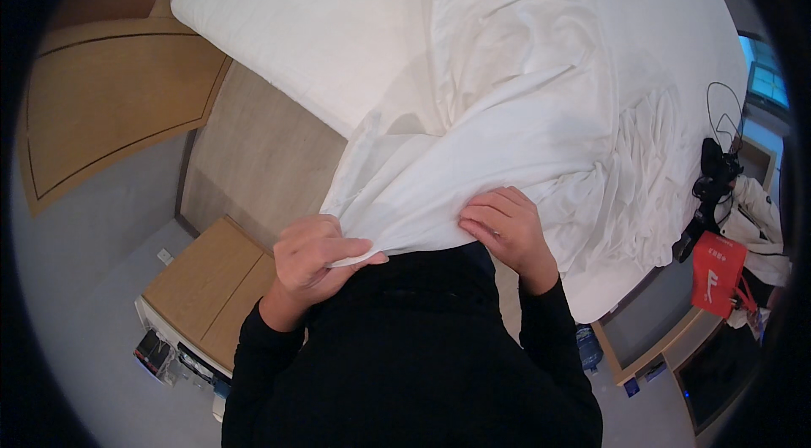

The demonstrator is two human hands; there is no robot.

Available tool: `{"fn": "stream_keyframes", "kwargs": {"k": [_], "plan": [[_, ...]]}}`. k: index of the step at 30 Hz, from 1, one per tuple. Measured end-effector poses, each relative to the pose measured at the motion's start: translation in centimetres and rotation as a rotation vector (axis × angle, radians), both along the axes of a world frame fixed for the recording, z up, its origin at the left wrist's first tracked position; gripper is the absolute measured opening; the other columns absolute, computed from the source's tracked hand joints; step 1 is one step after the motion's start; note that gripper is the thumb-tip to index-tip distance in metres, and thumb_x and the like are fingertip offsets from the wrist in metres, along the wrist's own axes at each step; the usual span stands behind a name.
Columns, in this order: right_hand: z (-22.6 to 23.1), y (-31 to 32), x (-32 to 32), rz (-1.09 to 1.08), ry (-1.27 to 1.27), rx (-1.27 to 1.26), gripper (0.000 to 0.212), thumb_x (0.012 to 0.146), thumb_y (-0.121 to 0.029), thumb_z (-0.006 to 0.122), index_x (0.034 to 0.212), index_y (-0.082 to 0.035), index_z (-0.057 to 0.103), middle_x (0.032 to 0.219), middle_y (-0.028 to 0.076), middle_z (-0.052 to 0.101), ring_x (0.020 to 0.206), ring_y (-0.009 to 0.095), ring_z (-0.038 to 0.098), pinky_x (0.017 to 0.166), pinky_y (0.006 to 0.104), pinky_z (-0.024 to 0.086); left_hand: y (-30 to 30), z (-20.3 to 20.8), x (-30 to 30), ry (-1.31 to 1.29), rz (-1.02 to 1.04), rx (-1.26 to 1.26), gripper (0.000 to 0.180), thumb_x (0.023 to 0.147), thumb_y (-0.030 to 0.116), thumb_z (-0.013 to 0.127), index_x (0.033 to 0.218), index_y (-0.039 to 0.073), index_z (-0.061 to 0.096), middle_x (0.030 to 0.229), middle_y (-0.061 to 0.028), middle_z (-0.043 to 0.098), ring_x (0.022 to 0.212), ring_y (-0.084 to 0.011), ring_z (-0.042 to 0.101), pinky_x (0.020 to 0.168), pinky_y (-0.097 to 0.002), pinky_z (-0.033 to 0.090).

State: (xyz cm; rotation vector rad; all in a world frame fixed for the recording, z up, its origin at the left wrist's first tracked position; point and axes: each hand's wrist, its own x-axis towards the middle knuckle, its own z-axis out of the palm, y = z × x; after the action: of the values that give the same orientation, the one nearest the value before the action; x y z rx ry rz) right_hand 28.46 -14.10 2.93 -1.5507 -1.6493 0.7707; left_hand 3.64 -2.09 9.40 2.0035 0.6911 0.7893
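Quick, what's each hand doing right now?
Left hand: closed, pinching the edge of the white sheet.
Right hand: fingers curled closed, gripping the same sheet edge.

A bedroom: white-sheeted bed (338, 17), wooden nightstand (207, 287), wood headboard panel (110, 102).

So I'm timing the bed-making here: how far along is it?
Early. The mattress already looks covered and smooth at its far end. In hand: the left hand and right hand both grip one edge of the white sheet. Left: that sheet is bunched and creased, not spread.
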Motion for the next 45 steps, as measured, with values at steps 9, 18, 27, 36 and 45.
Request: {"fn": "stream_keyframes", "kwargs": {"k": [9,18,27,36,45], "plan": [[-0.6,-0.2,-0.6,-0.031,0.033,-0.15,0.016,0.076,-0.012,0.072,0.089,-0.005,0.068,0.088,0.008,0.066,0.072,0.026,0.063,0.064,0.0337,0.051,0.0,0.0,-0.1,-0.01,-0.051,0.028,0.026,0.067,0.015,0.085,0.083,0.008,0.065,0.052,-0.0023,0.042,0.043,-0.0161,0.042,0.041,-0.0282,0.028],[-1.0,-0.2,-0.8,-0.12,-0.055,-0.082,0.013,0.073,-0.006,0.072,0.084,-0.004,0.065,0.084,0.008,0.063,0.071,0.026,0.063,0.061,0.0332,0.051,0.1,0.1,-0.2,-0.042,-0.065,0.038,0.027,0.067,0.017,0.084,0.083,0.007,0.065,0.054,-0.0025,0.041,0.044,-0.0161,0.04,0.041,-0.0277,0.028],[-0.6,-0.1,-0.5,-0.059,0.034,-0.059,0.016,0.071,-0.008,0.073,0.085,-0.006,0.065,0.084,0.006,0.064,0.071,0.024,0.062,0.061,0.0335,0.05,0.0,0.3,0.0,-0.048,-0.061,0.04,0.026,0.067,0.017,0.084,0.083,0.007,0.066,0.054,-0.002,0.041,0.045,-0.0163,0.041,0.041,-0.0278,0.028],[-0.9,-0.3,-1.3,-0.004,0.021,-0.132,0.012,0.074,-0.007,0.071,0.085,-0.006,0.065,0.082,0.006,0.064,0.07,0.025,0.063,0.061,0.0335,0.05,-0.1,0.4,-0.3,-0.01,-0.097,0.078,0.027,0.067,0.018,0.085,0.082,0.007,0.066,0.054,-0.002,0.043,0.045,-0.0165,0.043,0.042,-0.0277,0.03],[1.8,-0.4,1.4,-0.287,0.178,0.093,0.011,0.076,0.003,0.061,0.086,-0.002,0.06,0.085,0.011,0.062,0.072,0.027,0.056,0.065,0.0331,0.046,0.1,1.0,-0.7,0.197,0.015,0.006,0.021,0.069,0.014,0.082,0.079,0.002,0.068,0.057,-0.0057,0.055,0.047,-0.0167,0.048,0.045,-0.0266,0.035]]}}
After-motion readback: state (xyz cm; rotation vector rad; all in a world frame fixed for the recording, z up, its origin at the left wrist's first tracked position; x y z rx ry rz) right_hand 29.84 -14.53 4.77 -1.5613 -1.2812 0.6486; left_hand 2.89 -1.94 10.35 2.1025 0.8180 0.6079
